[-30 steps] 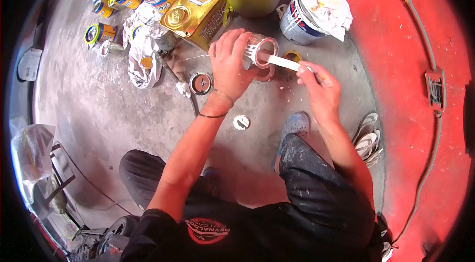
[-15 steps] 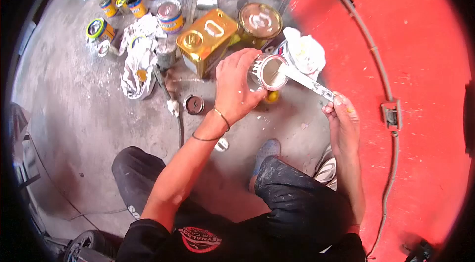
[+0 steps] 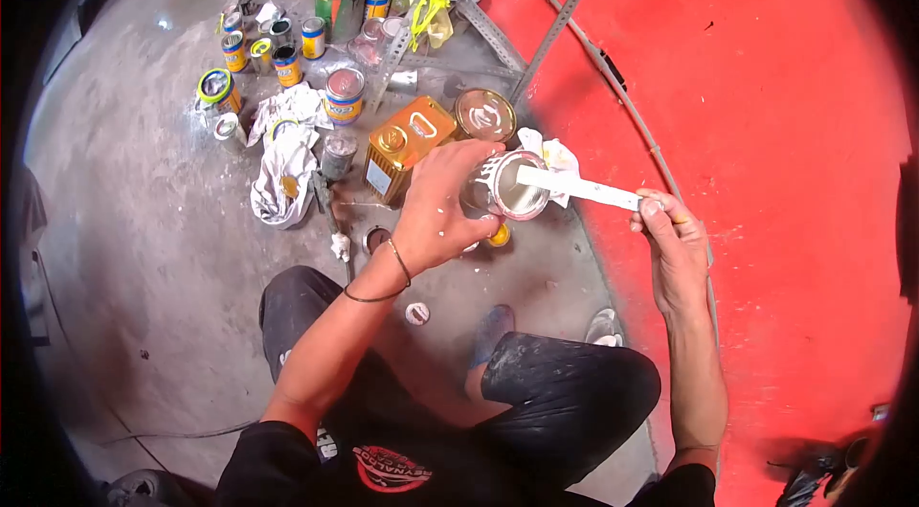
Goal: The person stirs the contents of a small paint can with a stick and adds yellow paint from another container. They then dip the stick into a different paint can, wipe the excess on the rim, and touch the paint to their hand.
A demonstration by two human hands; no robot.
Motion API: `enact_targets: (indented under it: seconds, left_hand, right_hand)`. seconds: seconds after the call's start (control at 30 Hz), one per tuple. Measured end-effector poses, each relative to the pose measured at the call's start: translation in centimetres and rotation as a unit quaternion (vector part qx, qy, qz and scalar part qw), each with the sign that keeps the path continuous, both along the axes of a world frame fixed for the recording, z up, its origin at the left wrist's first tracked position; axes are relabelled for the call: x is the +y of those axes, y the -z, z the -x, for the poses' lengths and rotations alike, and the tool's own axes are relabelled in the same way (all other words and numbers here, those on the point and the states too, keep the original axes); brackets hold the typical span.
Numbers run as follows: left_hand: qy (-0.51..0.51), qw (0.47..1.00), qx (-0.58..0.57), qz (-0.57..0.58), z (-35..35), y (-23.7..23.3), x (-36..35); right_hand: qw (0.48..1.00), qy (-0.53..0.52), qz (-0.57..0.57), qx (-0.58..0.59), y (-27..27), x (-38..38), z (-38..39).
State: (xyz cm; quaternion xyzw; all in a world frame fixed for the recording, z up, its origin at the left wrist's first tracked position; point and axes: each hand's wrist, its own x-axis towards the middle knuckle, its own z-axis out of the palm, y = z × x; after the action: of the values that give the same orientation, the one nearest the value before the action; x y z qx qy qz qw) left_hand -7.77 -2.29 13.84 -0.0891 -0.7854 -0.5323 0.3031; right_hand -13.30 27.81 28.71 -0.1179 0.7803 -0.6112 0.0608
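My left hand (image 3: 446, 201) is wrapped round a clear container (image 3: 520, 185) with whitish contents, tilted so its mouth faces right. Between the thumb and fingers of my right hand (image 3: 673, 237) is the end of a flat white stick (image 3: 586, 189), whose other end reaches into the container's mouth. Just beyond my left hand stands a gold rectangular tin (image 3: 410, 145), with a round lidded can (image 3: 485, 115) beside it. A crumpled white cloth (image 3: 555, 162) lies behind the container, which partly hides it.
Several small paint cans (image 3: 287, 65) and a larger green can (image 3: 341, 7) stand at the upper left. White rags (image 3: 284, 162) lie left of the gold tin. Metal strips (image 3: 565, 14) and a cable (image 3: 627, 103) cross the upper right, over red floor (image 3: 785, 172).
The view has shifted, showing more cans at the top. The stick now lies nearer level, and my right hand sits farther right of the container.
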Motion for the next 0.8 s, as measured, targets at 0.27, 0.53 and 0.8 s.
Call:
enact_targets:
  seconds: [0.27, 0.53, 0.8]
  left_hand:
    - [0.039, 0.996, -0.022, -0.074, -2.5, 5.6, -1.5]
    - [-0.008, 0.999, -0.041, 0.024, -4.0, 6.5, -1.0]
    - [-0.043, 0.995, -0.079, 0.048, -3.3, 8.5, 0.0]
  right_hand:
    - [0.947, -0.071, -0.241, 0.201, 0.6, -6.1, -3.4]
    - [0.734, -0.220, -0.389, 0.510, 4.4, -10.6, -4.0]
    - [0.968, -0.091, -0.225, -0.064, 10.1, -6.5, -0.3]
